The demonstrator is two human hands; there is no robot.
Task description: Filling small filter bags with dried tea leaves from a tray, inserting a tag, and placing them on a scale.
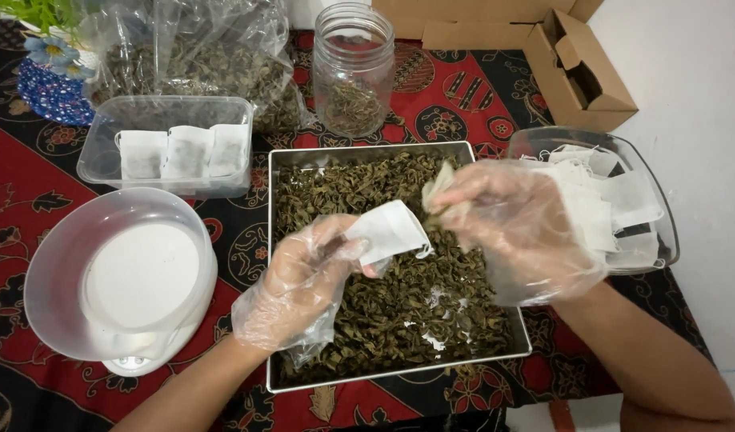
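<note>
Both hands wear loose clear plastic gloves over a metal tray (521, 346) heaped with dried green-brown leaves (399, 304). My left hand (303, 280) grips a small white paper sachet (390, 232) with its mouth turned toward the right. My right hand (511, 220) pinches a small clump of leaves (441, 192) just right of and above the sachet's mouth.
A white scale with a clear bowl (119, 280) sits at the left. Behind it is a clear tub of filled sachets (167, 148). A glass jar (353, 68) and a bag of leaves (199, 60) stand at the back. A clear box of empty sachets (607, 200) lies right, a cardboard box (575, 68) beyond.
</note>
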